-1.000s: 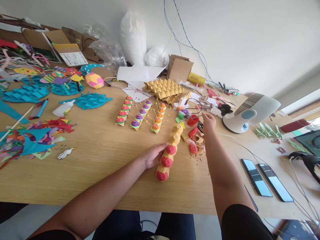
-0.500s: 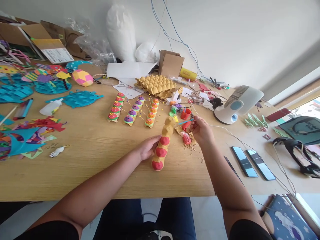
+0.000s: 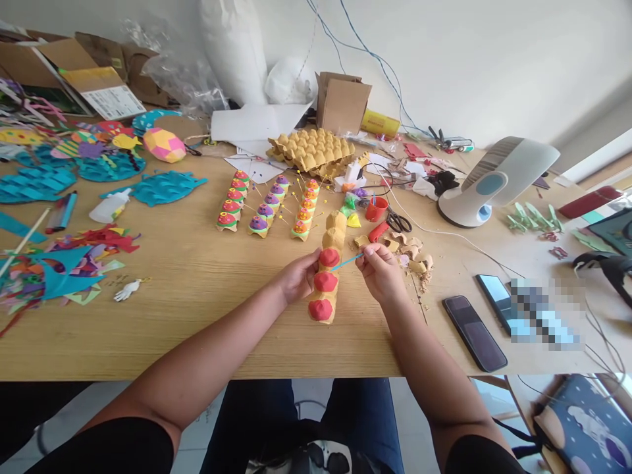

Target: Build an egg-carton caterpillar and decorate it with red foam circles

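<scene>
My left hand [image 3: 299, 276] is closed on the left side of an egg-carton strip [image 3: 336, 230], a yellow-brown row of cups held tilted above the table. Red clay-like caps cover three cups nearest me; those at the far end are bare. Pinched in my right hand [image 3: 381, 271] is a thin blue stick [image 3: 350, 261], its tip at the red cap [image 3: 329, 257] farthest from me, though contact is hard to make out. Beyond stand three decorated carton strips: one red and green [image 3: 232, 204], one purple [image 3: 266, 209], one orange and green [image 3: 305, 209].
Past my right hand lie a red pot [image 3: 376, 208], black scissors [image 3: 399, 222] and carton scraps [image 3: 415, 250]. Phones [image 3: 474, 332] rest at right, near a white fan [image 3: 498, 181]. An egg tray [image 3: 311, 151] sits at the back; paper scraps [image 3: 74, 270] cover the left.
My right hand has brought the blue stick left and toward me, from beside the bare cups to the red cap. A red lump near that hand no longer shows. The view has shifted slightly.
</scene>
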Demonstrator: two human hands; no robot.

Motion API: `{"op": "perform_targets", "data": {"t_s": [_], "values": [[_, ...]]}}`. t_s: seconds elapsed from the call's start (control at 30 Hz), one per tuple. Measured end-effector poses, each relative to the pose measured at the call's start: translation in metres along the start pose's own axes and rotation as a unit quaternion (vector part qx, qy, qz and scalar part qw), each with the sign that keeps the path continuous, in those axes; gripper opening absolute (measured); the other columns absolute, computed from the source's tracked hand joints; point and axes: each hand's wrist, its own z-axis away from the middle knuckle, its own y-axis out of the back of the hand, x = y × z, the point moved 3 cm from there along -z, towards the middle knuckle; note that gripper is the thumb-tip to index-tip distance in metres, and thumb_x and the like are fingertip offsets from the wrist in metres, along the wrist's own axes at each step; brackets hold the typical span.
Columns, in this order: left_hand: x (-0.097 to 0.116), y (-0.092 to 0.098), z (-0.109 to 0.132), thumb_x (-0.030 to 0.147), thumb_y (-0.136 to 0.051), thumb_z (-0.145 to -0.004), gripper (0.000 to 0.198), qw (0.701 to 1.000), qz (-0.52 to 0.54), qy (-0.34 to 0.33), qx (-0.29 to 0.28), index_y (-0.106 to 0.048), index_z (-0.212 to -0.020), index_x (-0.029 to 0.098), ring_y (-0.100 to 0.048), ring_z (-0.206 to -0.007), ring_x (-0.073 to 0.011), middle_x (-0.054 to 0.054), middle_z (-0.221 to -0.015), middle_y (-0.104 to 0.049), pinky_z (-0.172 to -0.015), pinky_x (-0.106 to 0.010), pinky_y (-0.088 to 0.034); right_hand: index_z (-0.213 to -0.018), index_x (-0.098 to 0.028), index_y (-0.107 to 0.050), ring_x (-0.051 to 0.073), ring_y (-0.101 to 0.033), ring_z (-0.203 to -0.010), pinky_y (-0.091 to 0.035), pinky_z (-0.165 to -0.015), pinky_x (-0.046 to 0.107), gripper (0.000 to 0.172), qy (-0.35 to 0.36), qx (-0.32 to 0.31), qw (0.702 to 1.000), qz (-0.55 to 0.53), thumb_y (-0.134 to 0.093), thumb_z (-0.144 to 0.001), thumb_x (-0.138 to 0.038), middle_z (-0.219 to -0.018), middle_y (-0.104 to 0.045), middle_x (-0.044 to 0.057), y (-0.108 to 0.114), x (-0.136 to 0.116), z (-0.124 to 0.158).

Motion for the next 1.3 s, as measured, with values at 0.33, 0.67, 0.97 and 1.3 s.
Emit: {"op": "perform_targets", "data": {"t_s": [0.33,0.67,0.97,1.3], "values": [[0.003,-0.001,0.002,0.047,-0.068,-0.094,0.027,1.0,-0.011,0.004,-0.012,-0.074,-0.095,0.02,-0.071,-0.071,-0.0168,-0.003,-0.086,-0.078,-0.071,-0.029,-0.054,-0.076,-0.027,-0.073,0.015,-0.058,-0.072,-0.049,-0.069,0.031,0.023,0.112,0.009,0.987,0.118,-0.089,-0.074,-0.043,-0.079,-0.069,0.001,0.002,-0.011,0.009],[0.003,-0.007,0.007,0.043,-0.066,-0.096,0.027,1.0,-0.009,0.002,0.007,-0.076,-0.095,0.018,-0.07,-0.068,-0.014,-0.004,-0.085,-0.078,-0.067,-0.024,-0.054,-0.08,-0.023,-0.073,0.016,-0.06,-0.069,-0.05,-0.064,0.031,0.032,0.154,-0.083,0.933,0.314,-0.084,-0.079,-0.053,-0.076,-0.069,0.002,-0.009,-0.003,0.013],[0.0,-0.003,0.008,0.054,-0.058,-0.099,0.038,0.999,-0.036,0.005,-0.014,-0.077,-0.1,0.021,-0.069,-0.07,-0.0156,-0.003,-0.085,-0.076,-0.067,-0.027,-0.053,-0.08,-0.022,-0.068,0.015,-0.058,-0.069,-0.046,-0.063,0.029,0.038,0.106,-0.106,0.949,0.276,-0.082,-0.08,-0.057,-0.074,-0.066,0.002,-0.01,0.008,0.014],[-0.002,-0.012,0.012,0.057,-0.061,-0.096,0.041,0.997,-0.049,-0.004,-0.056,-0.078,-0.106,0.02,-0.068,-0.077,-0.0153,-0.004,-0.092,-0.078,-0.07,-0.026,-0.053,-0.08,-0.022,-0.062,0.012,-0.047,-0.063,-0.038,-0.058,0.027,0.041,0.076,-0.077,0.977,0.184,-0.082,-0.08,-0.058,-0.069,-0.056,-0.003,-0.016,0.015,0.017]]}}
